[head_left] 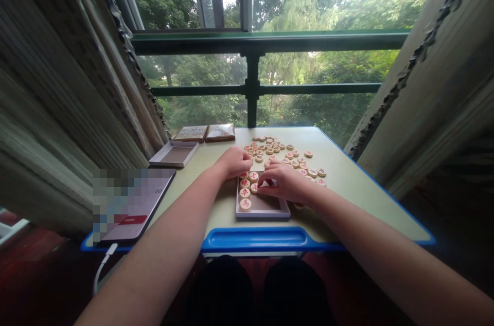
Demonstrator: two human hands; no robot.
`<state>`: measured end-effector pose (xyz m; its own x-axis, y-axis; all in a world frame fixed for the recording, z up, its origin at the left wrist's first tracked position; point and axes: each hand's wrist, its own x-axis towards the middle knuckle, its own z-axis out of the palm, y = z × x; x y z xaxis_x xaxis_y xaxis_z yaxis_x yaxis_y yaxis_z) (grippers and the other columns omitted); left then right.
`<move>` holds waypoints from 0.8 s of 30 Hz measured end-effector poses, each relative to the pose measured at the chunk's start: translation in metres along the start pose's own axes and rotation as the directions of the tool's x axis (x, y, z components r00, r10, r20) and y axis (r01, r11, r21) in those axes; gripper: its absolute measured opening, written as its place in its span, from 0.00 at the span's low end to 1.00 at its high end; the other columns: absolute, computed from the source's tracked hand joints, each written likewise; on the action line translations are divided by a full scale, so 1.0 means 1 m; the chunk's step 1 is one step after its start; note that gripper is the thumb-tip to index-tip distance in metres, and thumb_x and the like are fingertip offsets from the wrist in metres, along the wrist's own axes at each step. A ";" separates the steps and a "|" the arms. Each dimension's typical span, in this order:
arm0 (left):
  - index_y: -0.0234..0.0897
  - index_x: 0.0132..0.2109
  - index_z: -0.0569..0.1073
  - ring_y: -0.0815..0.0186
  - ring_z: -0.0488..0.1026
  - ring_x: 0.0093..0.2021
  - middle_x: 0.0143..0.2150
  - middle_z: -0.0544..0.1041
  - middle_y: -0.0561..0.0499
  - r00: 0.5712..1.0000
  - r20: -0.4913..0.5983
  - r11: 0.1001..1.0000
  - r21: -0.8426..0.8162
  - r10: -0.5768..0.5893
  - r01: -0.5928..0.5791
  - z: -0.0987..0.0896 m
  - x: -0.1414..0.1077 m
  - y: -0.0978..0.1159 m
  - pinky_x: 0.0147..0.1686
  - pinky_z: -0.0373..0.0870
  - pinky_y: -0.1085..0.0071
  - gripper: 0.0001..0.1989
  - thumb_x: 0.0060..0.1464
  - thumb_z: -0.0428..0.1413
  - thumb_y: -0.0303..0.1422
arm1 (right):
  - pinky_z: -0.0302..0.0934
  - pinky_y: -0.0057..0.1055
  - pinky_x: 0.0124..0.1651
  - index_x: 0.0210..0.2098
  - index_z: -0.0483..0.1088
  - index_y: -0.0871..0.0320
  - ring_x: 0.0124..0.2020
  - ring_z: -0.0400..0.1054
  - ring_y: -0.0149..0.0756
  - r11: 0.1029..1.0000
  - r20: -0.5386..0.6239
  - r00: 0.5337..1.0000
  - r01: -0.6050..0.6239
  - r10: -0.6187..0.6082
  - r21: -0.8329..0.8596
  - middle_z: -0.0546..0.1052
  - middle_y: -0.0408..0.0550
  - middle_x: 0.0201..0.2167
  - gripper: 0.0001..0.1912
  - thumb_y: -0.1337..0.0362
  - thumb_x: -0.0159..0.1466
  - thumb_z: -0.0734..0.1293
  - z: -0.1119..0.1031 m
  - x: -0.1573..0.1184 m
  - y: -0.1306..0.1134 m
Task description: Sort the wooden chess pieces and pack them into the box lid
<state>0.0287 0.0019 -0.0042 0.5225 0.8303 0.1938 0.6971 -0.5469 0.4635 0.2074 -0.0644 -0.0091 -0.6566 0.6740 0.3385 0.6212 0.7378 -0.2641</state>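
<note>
A shallow white-rimmed box (263, 215) lies on the table in front of me, with round wooden Chinese chess pieces in red characters along its left side. My right hand (284, 182) reaches over the box from the right, thumb and fingers pinched at the edge of a Chinese chess piece (254, 188) in the second column. At the box's far left corner, my left hand (233, 162) is closed with its fingers curled down; whatever they hold is hidden. Nearest me in the left column lies a red-marked piece (245, 205). The right hand covers part of the box.
Many loose pieces (290, 147) are scattered beyond and right of the box. An empty-looking box lid (175, 161), two flat packages (220, 132) and a tablet (154, 197) with a white cable (103, 265) lie leftward. The table has a blue edge and tray (258, 238).
</note>
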 end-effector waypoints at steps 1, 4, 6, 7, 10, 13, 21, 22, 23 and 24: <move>0.31 0.19 0.74 0.72 0.58 0.19 0.13 0.64 0.54 1.000 -0.001 1.000 -0.004 -0.001 0.001 0.000 0.000 0.000 0.21 0.51 0.73 0.12 0.39 0.48 0.29 | 0.55 0.29 0.36 0.28 0.74 0.57 0.27 0.60 0.30 1.000 -0.005 1.000 -0.004 0.004 0.003 0.70 0.44 0.23 0.09 0.57 0.56 0.67 -0.001 0.000 0.000; 0.31 0.20 0.74 0.72 0.58 0.19 0.13 0.64 0.54 1.000 0.005 1.000 -0.024 -0.014 0.014 -0.001 -0.001 0.000 0.20 0.51 0.73 0.11 0.38 0.48 0.29 | 0.55 0.29 0.37 0.31 0.74 0.57 0.29 0.62 0.31 0.999 -0.047 0.998 -0.035 0.036 0.020 0.71 0.44 0.25 0.07 0.60 0.56 0.68 -0.005 -0.001 0.000; 0.31 0.20 0.74 0.72 0.59 0.19 0.13 0.64 0.54 1.000 0.007 0.999 -0.033 -0.020 0.020 -0.001 -0.001 -0.001 0.20 0.51 0.74 0.11 0.37 0.48 0.29 | 0.56 0.29 0.36 0.32 0.74 0.57 0.30 0.62 0.32 0.998 -0.066 0.996 -0.056 0.058 0.032 0.71 0.45 0.25 0.07 0.61 0.56 0.68 -0.010 -0.002 0.001; 0.31 0.20 0.74 0.72 0.58 0.19 0.13 0.64 0.54 1.000 0.006 0.999 -0.034 -0.023 0.024 0.000 -0.001 -0.001 0.20 0.51 0.74 0.11 0.37 0.48 0.29 | 0.56 0.29 0.36 0.31 0.74 0.57 0.30 0.62 0.32 0.997 -0.074 0.995 -0.064 0.066 0.032 0.71 0.45 0.25 0.06 0.61 0.56 0.68 -0.012 -0.003 0.002; 0.31 0.19 0.74 0.72 0.58 0.19 0.13 0.63 0.54 0.999 0.001 0.998 -0.034 -0.045 0.045 0.001 -0.001 -0.003 0.20 0.51 0.74 0.11 0.37 0.48 0.30 | 0.56 0.30 0.37 0.30 0.73 0.57 0.31 0.62 0.33 0.991 -0.176 0.976 -0.134 0.131 -0.001 0.71 0.45 0.25 0.07 0.61 0.58 0.65 -0.018 -0.003 0.012; 0.31 0.20 0.74 0.71 0.58 0.18 0.13 0.63 0.54 0.998 0.001 0.997 -0.050 -0.065 0.065 0.002 -0.001 -0.003 0.20 0.50 0.73 0.11 0.37 0.48 0.30 | 0.55 0.33 0.40 0.35 0.73 0.58 0.33 0.62 0.36 0.933 -0.383 0.869 -0.357 0.312 -0.049 0.72 0.47 0.27 0.10 0.62 0.60 0.62 -0.019 -0.004 0.029; 0.31 0.21 0.75 0.72 0.58 0.18 0.13 0.63 0.54 0.998 0.006 0.996 -0.072 -0.060 0.060 0.005 -0.002 -0.002 0.19 0.49 0.73 0.12 0.38 0.49 0.32 | 0.53 0.36 0.47 0.34 0.76 0.56 0.38 0.62 0.38 0.868 -0.187 0.885 -0.458 0.426 -0.191 0.73 0.50 0.34 0.12 0.60 0.59 0.61 -0.009 -0.004 0.044; 0.31 0.21 0.75 0.72 0.58 0.18 0.13 0.64 0.54 0.998 0.008 0.996 -0.072 -0.059 0.059 0.005 -0.002 -0.001 0.19 0.50 0.73 0.12 0.38 0.49 0.32 | 0.53 0.35 0.46 0.33 0.76 0.56 0.38 0.62 0.38 0.866 -0.191 0.884 -0.461 0.428 -0.195 0.73 0.50 0.33 0.12 0.59 0.59 0.61 -0.009 -0.003 0.042; 0.31 0.21 0.75 0.71 0.58 0.18 0.13 0.64 0.54 0.998 0.008 0.996 -0.071 -0.058 0.058 0.004 -0.002 -0.001 0.20 0.50 0.73 0.12 0.38 0.48 0.31 | 0.53 0.35 0.45 0.33 0.76 0.56 0.37 0.62 0.38 0.857 -0.195 0.876 -0.475 0.440 -0.198 0.73 0.50 0.33 0.12 0.58 0.58 0.62 -0.010 -0.003 0.041; 0.31 0.22 0.75 0.71 0.58 0.18 0.13 0.65 0.54 0.998 0.005 0.996 -0.072 -0.058 0.058 0.004 -0.003 0.000 0.20 0.50 0.73 0.12 0.38 0.48 0.31 | 0.54 0.35 0.44 0.32 0.76 0.56 0.37 0.62 0.39 0.847 -0.195 0.868 -0.492 0.458 -0.202 0.73 0.50 0.32 0.12 0.58 0.57 0.62 -0.011 -0.002 0.040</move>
<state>0.0290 -0.0004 -0.0082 0.4835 0.8601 0.1624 0.6892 -0.4885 0.5352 0.2380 -0.0371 -0.0104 -0.2021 0.9152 0.3487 0.9355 0.2858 -0.2077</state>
